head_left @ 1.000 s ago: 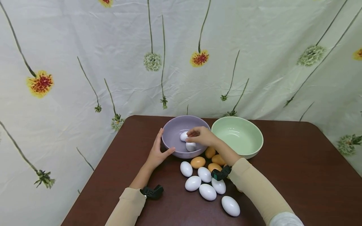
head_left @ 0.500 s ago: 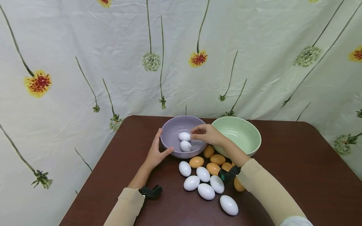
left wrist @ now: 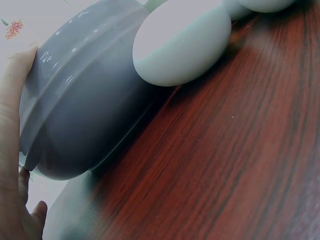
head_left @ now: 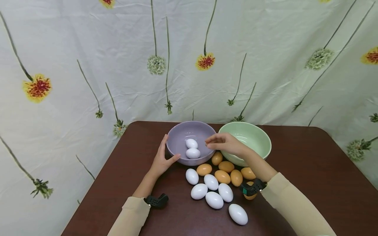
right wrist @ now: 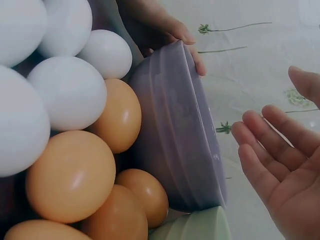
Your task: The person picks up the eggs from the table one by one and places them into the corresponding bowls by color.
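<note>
Two white eggs [head_left: 193, 153] lie in the purple bowl [head_left: 178, 137]. My left hand [head_left: 160, 163] rests spread against the bowl's left and near side, the thumb at the near rim and the fingers along the left. In the left wrist view its thumb [left wrist: 26, 59] touches the bowl near the rim. My right hand [head_left: 226, 143] hovers by the right rim of the bowl, holding nothing. The right wrist view shows its fingers [right wrist: 280, 135] extended and loosely apart. In front of the bowls lie several white eggs [head_left: 214, 200] and several orange eggs [head_left: 222, 176].
A light green bowl [head_left: 255, 139] stands right of the purple one, partly behind my right forearm. One white egg [head_left: 238, 214] lies nearest me. The dark wooden table [head_left: 307, 164] meets a floral cloth [head_left: 265, 39] hanging behind it.
My right hand has drawn back rightward from over the purple bowl, leaving a white egg inside. The two eggs there have shifted slightly. My left hand has stayed at the rim.
</note>
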Demonstrator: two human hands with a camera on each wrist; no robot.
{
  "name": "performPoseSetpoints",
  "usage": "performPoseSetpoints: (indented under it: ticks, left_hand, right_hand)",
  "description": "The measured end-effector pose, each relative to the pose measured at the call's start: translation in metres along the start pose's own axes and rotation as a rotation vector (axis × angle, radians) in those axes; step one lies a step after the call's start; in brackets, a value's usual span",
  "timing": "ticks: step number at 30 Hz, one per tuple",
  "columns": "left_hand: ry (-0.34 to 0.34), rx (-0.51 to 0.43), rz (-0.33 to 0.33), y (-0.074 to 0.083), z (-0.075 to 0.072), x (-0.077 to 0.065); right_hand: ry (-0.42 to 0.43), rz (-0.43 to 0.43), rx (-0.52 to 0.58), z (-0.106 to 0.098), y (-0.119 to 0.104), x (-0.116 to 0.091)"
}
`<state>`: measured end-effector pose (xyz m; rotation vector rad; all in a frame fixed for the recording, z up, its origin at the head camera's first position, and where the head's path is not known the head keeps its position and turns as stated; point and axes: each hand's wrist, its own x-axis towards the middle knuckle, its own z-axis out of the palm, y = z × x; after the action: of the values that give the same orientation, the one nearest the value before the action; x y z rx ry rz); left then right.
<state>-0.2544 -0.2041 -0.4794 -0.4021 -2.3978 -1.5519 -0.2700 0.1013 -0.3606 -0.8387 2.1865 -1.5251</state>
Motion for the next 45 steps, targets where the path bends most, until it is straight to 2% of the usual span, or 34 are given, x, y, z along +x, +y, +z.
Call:
performPoseSetpoints:
  ticks: [12, 18, 27, 34, 38, 43, 45]
  left_hand:
    - [-0.007, -0.002, -0.017, 0.002, -0.002, 0.0]
    - [-0.01, 0.002, -0.014, 0.002, -0.001, -0.001]
    - [-0.011, -0.005, -0.004, 0.004, 0.0, -0.001]
    - [-0.009, -0.002, -0.017, 0.003, -0.001, -0.001]
    - [-0.007, 0.006, -0.015, 0.006, -0.001, -0.001]
    - [-0.013, -0.022, -0.015, 0.008, -0.001, 0.0]
    - [-0.018, -0.005, -0.023, 0.008, -0.002, 0.0]
  right_hand:
    - [-0.103, -0.008, 0.062, 0.0, 0.0, -0.029]
    - [-0.162, -0.048, 0.13, 0.004, 0.012, -0.046]
    - [-0.223, -0.055, 0.141, 0.01, 0.021, -0.069]
    - [-0.324, -0.188, 0.174, 0.014, 0.028, -0.082]
    - [-0.39, -0.226, 0.216, 0.014, 0.032, -0.087]
    - [-0.48, -0.209, 0.25, 0.014, 0.037, -0.095]
    - [-0.517, -0.175, 0.271, 0.014, 0.04, -0.099]
